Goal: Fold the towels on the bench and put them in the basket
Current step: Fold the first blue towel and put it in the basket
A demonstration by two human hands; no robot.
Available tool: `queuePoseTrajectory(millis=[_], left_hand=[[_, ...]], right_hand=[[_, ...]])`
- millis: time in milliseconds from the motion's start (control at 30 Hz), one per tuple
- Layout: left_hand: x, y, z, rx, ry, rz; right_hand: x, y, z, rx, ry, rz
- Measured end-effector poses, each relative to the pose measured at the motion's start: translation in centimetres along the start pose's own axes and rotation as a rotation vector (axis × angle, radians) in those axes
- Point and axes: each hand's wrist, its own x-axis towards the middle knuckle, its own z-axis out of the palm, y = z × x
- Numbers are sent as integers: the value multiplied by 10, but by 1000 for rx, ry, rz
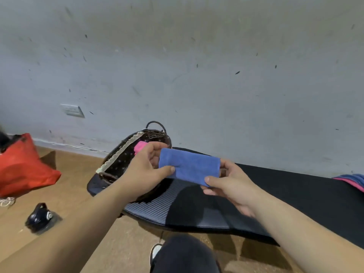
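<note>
A small folded blue towel (190, 166) hangs in the air above the black padded bench (275, 196). My left hand (146, 168) pinches its left end and my right hand (229, 183) pinches its right end. Behind my left hand, the dark wicker basket (122, 158) with a lace-trimmed liner stands on the bench's left end, and a pink towel (140, 147) shows inside it. More towels, blue over pink (353, 181), lie on the bench at the far right edge of view.
A red bag (23, 164) sits on the wooden floor at left. A dark water bottle (40, 217) lies on the floor in front of it. A grey wall runs behind the bench. My knee (183, 255) and a shoe show at the bottom.
</note>
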Motion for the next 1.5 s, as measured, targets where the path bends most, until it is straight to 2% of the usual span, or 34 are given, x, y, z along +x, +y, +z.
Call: queuePoseTrajectory(millis=[100,200,300,367,467,600,700,800,933,1067,1167,1233,1367,1500], left_hand=[[14,-2,-34,211,125,19],[33,-7,-71,377,247,31],[51,-14,-102,647,254,-3],[62,-23,-109,738,204,-33],[80,-38,-109,667,164,-82],[110,-65,-112,399,192,-223],[124,-96,-107,337,103,-385],[137,-118,-90,582,-17,-408],[155,-127,-73,804,9,-353],[154,-123,-58,1094,-23,-416],[148,-115,-47,1345,8,-185],[145,-113,-36,1305,-42,-111],[145,-140,-23,1183,-318,-185],[147,-158,-26,1165,-371,-200]], right_hand=[[34,-16,44,-195,82,-57],[66,-32,80,-320,93,-61],[91,-47,105,-268,76,-23],[99,-53,115,-259,45,-12],[105,-55,117,-324,-24,-27],[111,-56,107,-345,-42,-24],[118,-55,98,-310,-37,-7],[123,-50,93,-303,-58,3],[130,-44,90,-300,-66,9],[133,-38,91,-312,-87,17],[133,-34,92,-321,-96,14],[131,-33,93,-311,-104,19],[126,-30,93,-320,-117,37],[118,-31,85,-332,-135,32]])
